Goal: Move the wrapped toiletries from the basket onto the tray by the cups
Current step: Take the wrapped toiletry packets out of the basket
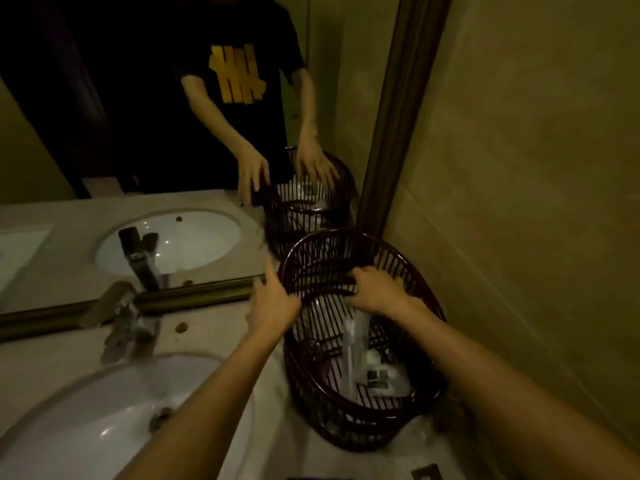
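A dark reddish-brown slatted basket (pixel 420 393) stands tipped in the counter's right corner, against the mirror and the wall. Inside lie wrapped toiletries: a long clear-wrapped piece (pixel 356 344) and small white packets (pixel 379 375) near the bottom. My left hand (pixel 273 303) presses flat against the outside of the basket's left rim, fingers pointing up. Reaching inside, my right hand (pixel 375 289) has its fingers curled on the slats of the far wall, above the toiletries. No tray or cups are in view.
A white oval sink (pixel 104 427) with a chrome faucet (pixel 128 323) lies left of the basket. The mirror (pixel 138 133) runs along the back, a tiled wall (pixel 519 202) closes the right side. A small dark object (pixel 426 474) sits at the bottom edge.
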Demonstrator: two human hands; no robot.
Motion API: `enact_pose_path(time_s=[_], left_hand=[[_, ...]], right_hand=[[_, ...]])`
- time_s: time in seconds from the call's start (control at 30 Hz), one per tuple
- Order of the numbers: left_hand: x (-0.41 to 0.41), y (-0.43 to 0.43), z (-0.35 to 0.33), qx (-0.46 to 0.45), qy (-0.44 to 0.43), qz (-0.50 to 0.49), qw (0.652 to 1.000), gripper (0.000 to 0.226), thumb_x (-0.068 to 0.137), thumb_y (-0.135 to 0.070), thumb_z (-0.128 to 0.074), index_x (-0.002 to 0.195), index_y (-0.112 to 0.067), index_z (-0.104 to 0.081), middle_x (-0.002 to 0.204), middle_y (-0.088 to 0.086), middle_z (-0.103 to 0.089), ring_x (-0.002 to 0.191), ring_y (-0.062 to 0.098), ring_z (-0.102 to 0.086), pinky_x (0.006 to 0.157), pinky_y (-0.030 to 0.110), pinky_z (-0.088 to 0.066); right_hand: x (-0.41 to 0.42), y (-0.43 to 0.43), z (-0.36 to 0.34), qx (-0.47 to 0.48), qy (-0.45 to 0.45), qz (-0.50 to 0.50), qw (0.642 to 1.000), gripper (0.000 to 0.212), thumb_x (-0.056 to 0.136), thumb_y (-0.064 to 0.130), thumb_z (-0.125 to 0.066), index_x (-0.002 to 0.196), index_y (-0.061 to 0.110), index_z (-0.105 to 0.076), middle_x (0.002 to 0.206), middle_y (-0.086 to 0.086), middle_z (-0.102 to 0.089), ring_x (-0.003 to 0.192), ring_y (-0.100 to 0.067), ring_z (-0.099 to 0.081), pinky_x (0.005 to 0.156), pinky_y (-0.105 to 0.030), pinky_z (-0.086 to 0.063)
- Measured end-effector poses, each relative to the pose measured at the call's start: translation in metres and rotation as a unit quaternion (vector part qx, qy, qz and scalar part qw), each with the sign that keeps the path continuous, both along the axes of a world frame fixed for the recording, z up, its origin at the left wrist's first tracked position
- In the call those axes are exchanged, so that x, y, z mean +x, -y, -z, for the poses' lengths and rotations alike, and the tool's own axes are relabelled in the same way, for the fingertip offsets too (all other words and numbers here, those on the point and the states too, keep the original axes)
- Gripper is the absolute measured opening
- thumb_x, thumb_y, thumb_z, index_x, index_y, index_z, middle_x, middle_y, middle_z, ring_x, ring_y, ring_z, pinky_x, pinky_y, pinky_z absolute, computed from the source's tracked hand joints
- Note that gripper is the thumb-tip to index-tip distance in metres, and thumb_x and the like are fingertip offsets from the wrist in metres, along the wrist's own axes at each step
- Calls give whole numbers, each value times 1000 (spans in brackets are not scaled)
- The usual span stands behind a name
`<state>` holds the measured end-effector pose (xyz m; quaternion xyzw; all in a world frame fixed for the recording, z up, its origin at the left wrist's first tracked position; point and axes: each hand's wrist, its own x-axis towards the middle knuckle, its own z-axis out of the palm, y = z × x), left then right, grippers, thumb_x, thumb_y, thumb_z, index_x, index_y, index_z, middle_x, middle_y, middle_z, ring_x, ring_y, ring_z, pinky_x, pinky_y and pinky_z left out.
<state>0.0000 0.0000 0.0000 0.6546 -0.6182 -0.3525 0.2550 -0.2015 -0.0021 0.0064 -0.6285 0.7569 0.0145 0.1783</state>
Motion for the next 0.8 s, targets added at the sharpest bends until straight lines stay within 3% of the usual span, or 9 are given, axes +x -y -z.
enact_pose_path(time_s=[0.07,0.17,0.23,0.33,0.4,0.47,0.53,0.7,0.8], left_hand=[[-6,2,9,47,-95,-3,994,83,88,-43,-66,153,-24,-17,138,17,-55,121,38,-54,100,48,-47],[-9,3,20,37,-113,-30,992,54,93,-29,-60,139,-20,-34,122,15,-63,104,34,-60,90,49,-52],[-10,5,25,25,-103,-34,994,47,94,-23,-57,137,-20,-36,116,12,-64,95,29,-61,80,42,-53],[-11,7,29,14,-89,-31,995,46,94,-17,-55,136,-22,-36,110,6,-64,76,9,-54,59,24,-43],[-11,6,30,3,-82,-29,996,47,92,-9,-52,135,-21,-37,101,2,-61,70,0,-48,54,18,-36],[-10,5,31,-1,-75,-30,997,50,89,-5,-50,135,-21,-38,96,-1,-58,68,1,-47,54,21,-36],[-10,6,32,-3,-72,-34,997,52,88,-4,-50,135,-22,-38,95,-1,-59,68,4,-49,54,21,-38],[-11,6,34,-10,-70,-36,997,47,89,-8,-51,132,-24,-40,83,-8,-56,67,2,-50,50,18,-34],[-11,6,34,-7,-67,-41,997,48,90,-11,-51,134,-24,-39,86,-4,-56,66,5,-48,52,24,-36]], right_hand=[[-7,2,20,68,17,7,998,61,84,45,-65,138,20,-51,142,-11,-52,130,-34,-50,110,-52,-39],[-12,2,56,152,32,36,987,53,89,37,-63,136,14,-54,138,-13,-58,122,-31,-58,96,-39,-49],[-12,8,77,184,39,65,980,61,91,36,-63,143,7,-49,142,-17,-55,124,-33,-59,101,-40,-52],[-7,17,102,215,42,117,969,73,96,40,-57,155,7,-31,150,-22,-47,131,-38,-53,109,-46,-48],[-3,17,119,239,32,118,963,65,99,43,-49,154,13,-32,146,-21,-50,129,-39,-54,108,-49,-49],[-3,16,134,240,-7,101,965,56,95,43,-54,144,15,-47,134,-16,-60,119,-34,-61,100,-46,-54],[-4,16,143,228,-34,91,969,54,92,40,-62,140,16,-52,134,-14,-61,121,-33,-61,98,-43,-54],[-2,20,147,191,34,120,974,46,95,23,-63,138,8,-57,137,-18,-61,125,-35,-60,104,-44,-52],[-6,24,143,143,63,138,978,31,93,16,-61,122,5,-65,122,-17,-68,109,-34,-67,91,-41,-59]])
